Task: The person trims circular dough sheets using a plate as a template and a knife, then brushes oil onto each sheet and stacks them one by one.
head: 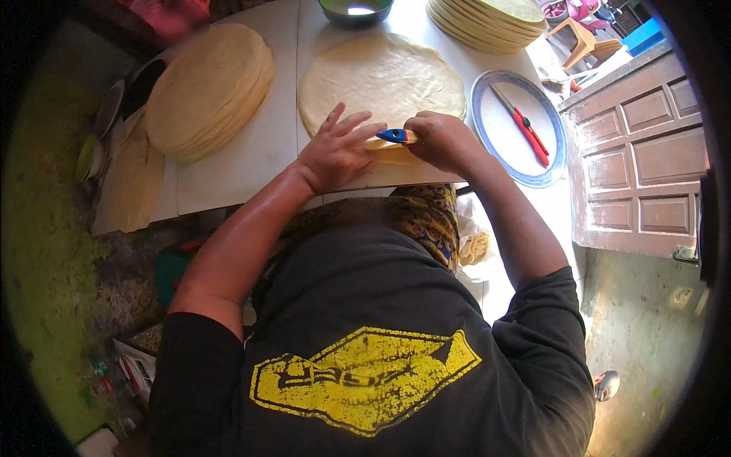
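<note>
A round, flat sheet of dough point(382, 80) lies on the white table in front of me. My left hand point(342, 148) rests with spread fingers at its near edge and grips nothing that I can see. My right hand point(440, 140) is closed on a brush point(394, 135), of which a blue-tipped handle end with a hole shows; its bristles are hidden. Below the hands, a flap of thin dough point(397, 156) reaches toward the table's near edge. To the right, a blue-rimmed plate point(481, 128) holds scissors with red handles point(531, 137) lying aslant.
A tall stack of flat dough rounds point(211, 91) stands at left, beside a loose dough sheet point(134, 177) hanging near the table edge. Another stack point(485, 28) is at the back right. A dark bowl point(355, 20) sits behind the dough. A panelled wooden door point(634, 165) is at right.
</note>
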Action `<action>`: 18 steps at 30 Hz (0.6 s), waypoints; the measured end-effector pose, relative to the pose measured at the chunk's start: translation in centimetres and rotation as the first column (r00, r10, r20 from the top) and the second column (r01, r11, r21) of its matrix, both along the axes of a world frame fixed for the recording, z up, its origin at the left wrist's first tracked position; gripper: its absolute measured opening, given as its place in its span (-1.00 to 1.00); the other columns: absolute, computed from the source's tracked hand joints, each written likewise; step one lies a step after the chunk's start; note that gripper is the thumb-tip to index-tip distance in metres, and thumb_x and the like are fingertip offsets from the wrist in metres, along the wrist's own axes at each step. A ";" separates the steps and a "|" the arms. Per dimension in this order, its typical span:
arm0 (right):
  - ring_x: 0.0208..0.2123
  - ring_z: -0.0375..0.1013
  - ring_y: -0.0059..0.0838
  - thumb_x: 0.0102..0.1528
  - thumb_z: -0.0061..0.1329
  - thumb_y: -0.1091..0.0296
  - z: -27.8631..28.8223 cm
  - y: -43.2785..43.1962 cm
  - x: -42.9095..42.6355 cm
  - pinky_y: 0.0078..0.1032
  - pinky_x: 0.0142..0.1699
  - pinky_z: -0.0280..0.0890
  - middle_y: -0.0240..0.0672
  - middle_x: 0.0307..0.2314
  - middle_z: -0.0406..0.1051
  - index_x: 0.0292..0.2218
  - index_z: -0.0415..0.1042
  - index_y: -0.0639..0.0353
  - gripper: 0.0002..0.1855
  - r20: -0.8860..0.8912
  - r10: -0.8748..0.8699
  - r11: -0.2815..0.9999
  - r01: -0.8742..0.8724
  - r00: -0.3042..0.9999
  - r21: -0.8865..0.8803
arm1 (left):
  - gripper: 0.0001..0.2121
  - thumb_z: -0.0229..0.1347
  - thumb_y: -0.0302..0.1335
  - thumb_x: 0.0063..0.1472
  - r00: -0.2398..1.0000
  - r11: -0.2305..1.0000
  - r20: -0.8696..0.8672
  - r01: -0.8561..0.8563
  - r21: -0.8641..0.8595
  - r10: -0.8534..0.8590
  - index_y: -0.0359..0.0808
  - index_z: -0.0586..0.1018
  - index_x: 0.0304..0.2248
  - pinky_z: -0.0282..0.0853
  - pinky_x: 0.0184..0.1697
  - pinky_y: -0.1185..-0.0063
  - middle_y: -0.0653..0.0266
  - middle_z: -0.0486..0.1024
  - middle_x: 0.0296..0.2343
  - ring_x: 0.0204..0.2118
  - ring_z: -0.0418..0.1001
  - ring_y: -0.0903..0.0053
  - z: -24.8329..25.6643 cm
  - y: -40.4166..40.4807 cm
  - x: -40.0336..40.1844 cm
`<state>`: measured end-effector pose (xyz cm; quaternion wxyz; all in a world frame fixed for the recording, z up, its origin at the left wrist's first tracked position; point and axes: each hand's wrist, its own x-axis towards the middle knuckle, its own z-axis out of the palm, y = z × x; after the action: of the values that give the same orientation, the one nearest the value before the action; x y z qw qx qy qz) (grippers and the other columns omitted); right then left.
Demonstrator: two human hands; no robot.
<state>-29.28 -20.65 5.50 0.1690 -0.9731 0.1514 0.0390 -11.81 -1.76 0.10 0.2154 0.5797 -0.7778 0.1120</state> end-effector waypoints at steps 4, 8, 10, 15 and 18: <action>-0.27 0.55 0.01 0.14 0.00 0.17 -0.4 -0.2 -0.4 -0.14 -0.15 0.43 -0.05 -0.37 0.53 -0.34 0.55 0.13 -0.77 0.078 0.015 1.000 -0.017 0.997 0.019 | -0.89 0.25 -0.31 0.11 0.999 0.999 -0.001 -0.033 0.041 0.033 -0.12 0.67 -0.41 -0.17 0.39 0.06 0.30 0.42 0.08 0.22 0.29 0.26 0.3 -0.3 -0.3; -0.27 0.54 -0.04 0.10 0.09 0.22 -0.2 -0.2 -0.4 -0.19 -0.15 0.42 -0.08 -0.35 0.51 -0.29 0.55 0.15 -0.78 0.023 0.038 0.999 -0.038 0.999 0.021 | -0.91 0.25 -0.34 0.11 0.996 0.998 -0.064 -0.063 0.012 0.064 -0.14 0.66 -0.42 -0.11 0.37 0.03 0.30 0.45 0.04 0.19 0.33 0.28 0.8 -0.3 -0.2; -0.26 0.53 -0.09 0.06 0.16 0.28 0.2 -0.1 -0.6 -0.24 -0.14 0.42 -0.12 -0.35 0.50 -0.24 0.54 0.17 -0.76 -0.032 0.058 0.998 -0.058 0.998 0.020 | -0.84 0.27 -0.38 0.08 0.995 1.000 -0.095 -0.029 -0.006 0.028 -0.18 0.64 -0.32 0.17 0.26 0.12 0.21 0.51 -0.04 0.08 0.44 0.24 0.8 -0.1 -0.1; -0.23 0.50 -0.09 0.06 0.16 0.29 1.9 -0.1 -1.3 -0.28 -0.13 0.38 -0.14 -0.35 0.48 -0.25 0.52 0.19 -0.76 0.038 0.025 0.996 -0.028 0.999 0.089 | -0.66 0.29 -0.43 0.05 0.896 0.980 -0.440 0.035 0.194 0.055 -0.26 0.58 -0.14 0.44 0.01 0.29 0.07 0.56 -0.16 -0.08 0.53 0.14 0.1 2.0 -0.8; -0.22 0.48 -0.08 0.09 0.08 0.36 2.5 -1.1 -1.1 -0.29 -0.13 0.36 -0.15 -0.34 0.46 -0.26 0.50 0.21 -0.83 0.221 -0.055 0.993 0.030 0.974 0.114 | -0.59 0.29 -0.42 0.06 0.945 0.986 -0.326 0.038 0.163 0.017 -0.30 0.55 -0.07 0.47 -0.01 0.32 0.07 0.57 -0.17 -0.10 0.54 0.13 -0.1 3.2 -0.9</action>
<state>-30.43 -21.78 8.04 0.2391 -0.9571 0.1498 -0.0661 -12.71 1.47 -0.03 0.2923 0.6021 -0.7412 -0.0519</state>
